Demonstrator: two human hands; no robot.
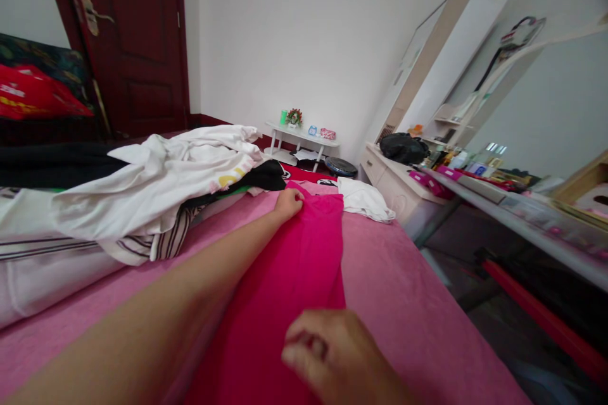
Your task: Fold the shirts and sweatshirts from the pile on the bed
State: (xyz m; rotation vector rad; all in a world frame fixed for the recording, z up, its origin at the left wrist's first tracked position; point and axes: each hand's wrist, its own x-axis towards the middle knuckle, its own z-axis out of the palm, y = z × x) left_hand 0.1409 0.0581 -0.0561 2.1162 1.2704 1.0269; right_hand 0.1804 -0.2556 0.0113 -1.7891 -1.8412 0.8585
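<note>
A long magenta garment [285,278], perhaps trousers, lies stretched along the bed in front of me. At its far end, my left hand [289,204] pinches the upper left corner of the cloth between closed fingers. Closer to me, my right hand [332,354] hovers over the garment's lower right part, slightly blurred. Its fingers are curled in loosely, and I see no cloth in them. A white folded cloth [365,199] lies just beyond the garment's far right corner. Left of my forearm is a heap of clothes with a white top [156,171] uppermost.
The pink bed sheet [403,285] extends under everything. Along the right stands a dressing table [475,196] crowded with bottles and boxes, with a black bag [403,147] farther back. A low white table [301,134] stands by the wall; a dark red door [128,31] is at left.
</note>
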